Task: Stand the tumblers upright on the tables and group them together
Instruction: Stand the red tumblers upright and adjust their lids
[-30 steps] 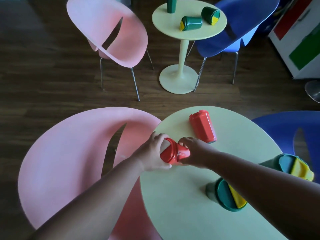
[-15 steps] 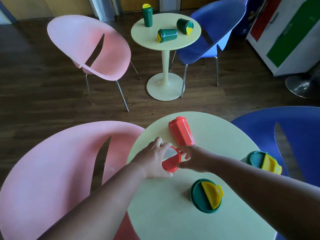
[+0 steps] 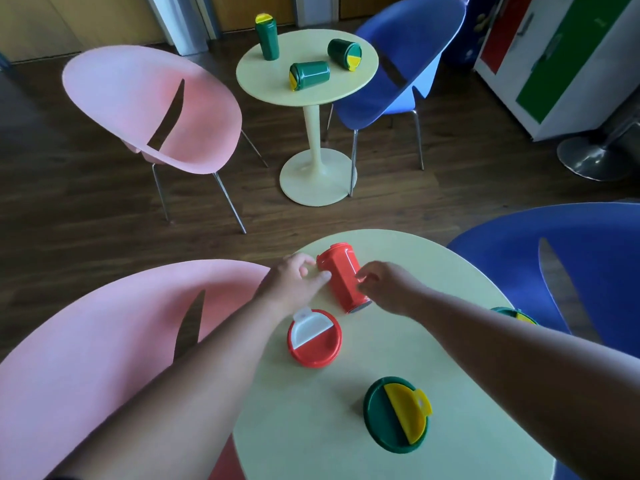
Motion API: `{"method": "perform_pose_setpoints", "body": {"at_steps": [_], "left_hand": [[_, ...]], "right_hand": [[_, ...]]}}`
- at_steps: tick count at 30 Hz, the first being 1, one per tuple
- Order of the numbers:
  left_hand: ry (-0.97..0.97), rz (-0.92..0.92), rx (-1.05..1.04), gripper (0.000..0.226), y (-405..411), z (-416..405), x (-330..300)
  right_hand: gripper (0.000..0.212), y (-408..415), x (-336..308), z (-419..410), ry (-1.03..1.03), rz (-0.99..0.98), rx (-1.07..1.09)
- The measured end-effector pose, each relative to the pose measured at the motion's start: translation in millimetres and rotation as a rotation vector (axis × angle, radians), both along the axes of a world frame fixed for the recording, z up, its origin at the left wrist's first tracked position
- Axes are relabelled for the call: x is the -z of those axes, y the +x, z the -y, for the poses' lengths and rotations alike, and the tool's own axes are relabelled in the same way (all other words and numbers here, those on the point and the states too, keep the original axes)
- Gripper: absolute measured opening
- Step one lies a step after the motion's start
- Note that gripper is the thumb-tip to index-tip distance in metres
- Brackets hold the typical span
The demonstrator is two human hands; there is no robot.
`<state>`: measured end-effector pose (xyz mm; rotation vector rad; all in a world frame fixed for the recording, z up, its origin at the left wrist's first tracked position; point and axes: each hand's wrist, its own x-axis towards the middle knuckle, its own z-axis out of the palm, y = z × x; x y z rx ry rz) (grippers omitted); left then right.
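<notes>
A red tumbler [image 3: 341,276] lies on its side at the far part of the near round table [image 3: 450,271]. My left hand [image 3: 293,280] grips its left side near the lid end. On its right side my right hand [image 3: 385,286] curls its fingers against it. Just behind my hands a second red tumbler [image 3: 314,338] with a white flap stands upright. A green tumbler [image 3: 396,414] with a yellow flap stands upright nearer to me. Another green tumbler [image 3: 512,313] is mostly hidden behind my right arm. On the far table [image 3: 263,84] one green tumbler [image 3: 266,38] stands upright and two green tumblers [image 3: 309,75] [image 3: 344,53] lie on their sides.
A pink chair [image 3: 86,368] touches the near table's left edge and a blue chair [image 3: 581,265] stands at its right. By the far table are a pink chair [image 3: 156,109] and a blue chair [image 3: 401,64]. A white cabinet [image 3: 554,64] stands at the right.
Both hands stood the first red tumbler upright, let go of it and moved forward to the lying red tumbler. The camera tilted up.
</notes>
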<state>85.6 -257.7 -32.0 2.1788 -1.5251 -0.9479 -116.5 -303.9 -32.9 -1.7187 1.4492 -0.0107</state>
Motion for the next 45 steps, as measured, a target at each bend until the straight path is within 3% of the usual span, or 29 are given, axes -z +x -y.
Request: {"method": "perform_pose_setpoints", "body": {"at_steps": [5,10,12,23,35,41,45], "left_hand": [[0.205,0.021,-0.024,0.058,-8,58,24],[0.294,-0.236,-0.078,0.055,-20,73,41],[0.275,-0.253,-0.092,0.052,-23,74,42],[0.082,-0.047,0.032,0.033,-46,40,14],[-0.060,0.405,0.241,0.048,-79,-37,-14],[-0.036,0.439,0.272,0.080,-86,-46,-13],[0.019,0.448,0.344,0.088,-87,-45,-12]], "right_hand": [[0.045,8,28,35,0.002,-0.082,0.089],[0.044,23,48,38,0.109,-0.061,0.087],[0.040,22,52,35,0.115,-0.033,0.104],[0.052,-15,26,14,0.040,0.027,0.056],[0.076,-51,-8,-30,-0.005,-0.043,-0.130],[0.079,-56,-13,-41,-0.032,-0.079,-0.216],[0.078,-57,-14,-42,-0.030,-0.064,-0.242]]}}
